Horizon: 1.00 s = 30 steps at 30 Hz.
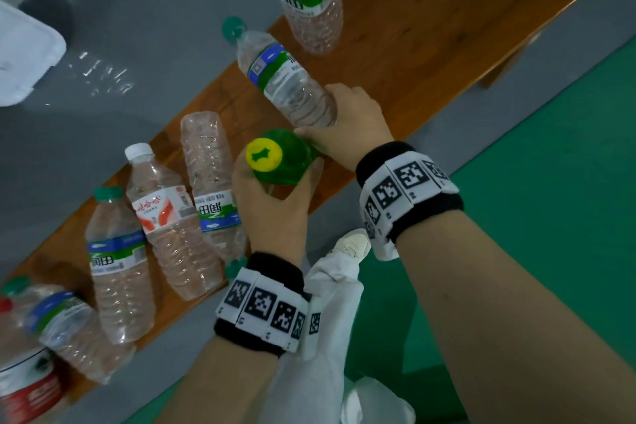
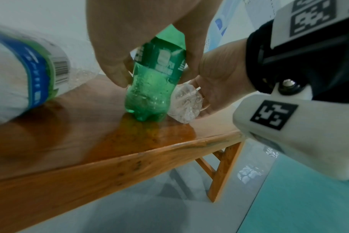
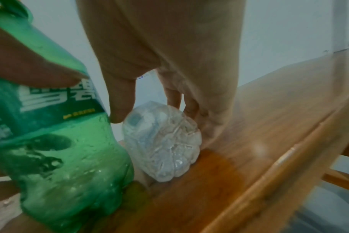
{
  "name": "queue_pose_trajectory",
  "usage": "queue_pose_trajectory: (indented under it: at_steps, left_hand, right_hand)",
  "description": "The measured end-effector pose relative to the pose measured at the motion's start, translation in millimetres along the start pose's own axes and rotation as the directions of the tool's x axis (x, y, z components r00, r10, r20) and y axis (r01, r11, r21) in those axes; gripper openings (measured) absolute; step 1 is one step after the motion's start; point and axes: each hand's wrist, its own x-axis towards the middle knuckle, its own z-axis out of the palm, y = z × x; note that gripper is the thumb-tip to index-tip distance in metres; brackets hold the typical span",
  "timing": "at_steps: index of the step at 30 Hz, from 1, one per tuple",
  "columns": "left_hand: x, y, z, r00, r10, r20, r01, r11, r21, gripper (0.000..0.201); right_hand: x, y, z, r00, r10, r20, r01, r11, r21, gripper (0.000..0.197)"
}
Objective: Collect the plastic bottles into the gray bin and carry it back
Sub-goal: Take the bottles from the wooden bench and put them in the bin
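Note:
A green bottle (image 1: pixel 285 162) with a yellow cap stands on the wooden bench (image 1: pixel 430 27), its base (image 2: pixel 147 110) on the wood. My left hand (image 1: pixel 275 182) grips it from above round its upper body. Right beside it lies a clear bottle (image 1: pixel 285 79) with a green cap and a blue-green label. My right hand (image 1: pixel 320 110) curls round its bottom end (image 3: pixel 163 145), thumb on one side and fingers on the other. Several more clear bottles (image 1: pixel 172 224) lie on the bench to the left.
Another clear bottle (image 1: pixel 309 0) lies farther along the bench. A pale plastic container (image 1: pixel 24 52) sits on the grey floor at far left. The bench's near edge (image 2: pixel 169 149) is close to both hands. My white-trousered leg and shoe (image 1: pixel 351 244) stand below on green flooring.

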Motion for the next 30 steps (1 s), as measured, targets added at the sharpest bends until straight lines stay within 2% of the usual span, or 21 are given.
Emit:
queue_pose_trajectory:
  at_steps: [6,11,13,17,20,24,28,30]
  left_hand:
    - [-25.0,0.2,-0.5,0.997,0.076,0.000,-0.076,0.997,-0.017,0.056]
    - [-61.0,-7.1,1.9,0.990,0.140,-0.027,-0.141,0.989,-0.051,0.063]
    - [-83.2,-16.1,4.1,0.990,0.139,0.032,-0.138,0.989,-0.052,0.065]
    - [-124.4,-38.8,11.8,0.980,0.106,0.169,-0.111,0.994,0.018,0.055]
    - [-158.9,-53.6,27.8,0.954,0.108,0.280,-0.124,0.991,0.041,0.045]
    - [-210.6,-82.5,51.9,0.906,0.088,0.415,-0.129,0.989,0.072,0.046]
    - [-261.1,-117.6,71.9,0.829,0.046,0.557,-0.147,0.979,0.138,0.048]
    - [-293.6,-139.7,81.2,0.784,0.044,0.619,-0.210,0.958,0.198,0.051]
  right_hand:
    - [-29.1,26.9,-1.5,1.000,0.014,-0.005,-0.013,0.985,0.171,0.078]
    - [-75.3,58.3,-1.6,1.000,0.006,-0.003,-0.005,0.943,0.333,0.057]
    - [-100.9,82.1,2.9,0.999,0.043,-0.010,-0.035,0.915,0.402,0.049]
    - [-147.5,138.2,14.4,0.987,0.150,-0.064,-0.102,0.874,0.475,0.057]
    - [-188.4,182.4,25.1,0.963,0.259,-0.080,-0.164,0.790,0.591,0.054]
    - [-246.8,243.9,46.7,0.907,0.408,-0.106,-0.204,0.643,0.738,0.053]
    - [-305.5,300.4,73.1,0.831,0.542,-0.125,-0.211,0.515,0.831,0.056]
    - [-343.7,333.0,91.2,0.779,0.613,-0.129,-0.204,0.443,0.873,0.057]
